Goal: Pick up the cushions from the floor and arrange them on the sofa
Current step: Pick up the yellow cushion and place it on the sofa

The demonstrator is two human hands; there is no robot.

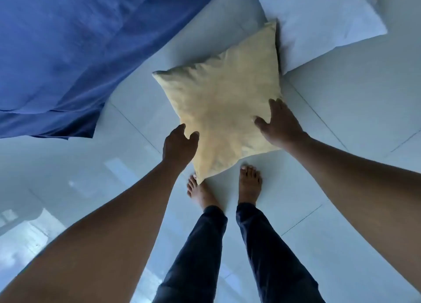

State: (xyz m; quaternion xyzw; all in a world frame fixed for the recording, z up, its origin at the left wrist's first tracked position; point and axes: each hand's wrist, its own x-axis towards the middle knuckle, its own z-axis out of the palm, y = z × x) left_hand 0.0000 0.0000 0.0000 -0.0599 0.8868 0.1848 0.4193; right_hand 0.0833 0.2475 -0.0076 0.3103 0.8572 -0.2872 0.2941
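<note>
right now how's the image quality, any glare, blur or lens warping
Head view: soft and slightly blurry overall, with a cool blue cast; window glare reflects off the glossy floor at lower left; wide-angle warping stretches both forearms; the yellow cushion stays readable.

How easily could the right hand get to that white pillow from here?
Probably not right away: the right hand is busy gripping the yellow cushion, and that cushion lies between it and the white pillow farther ahead on the floor.
</note>
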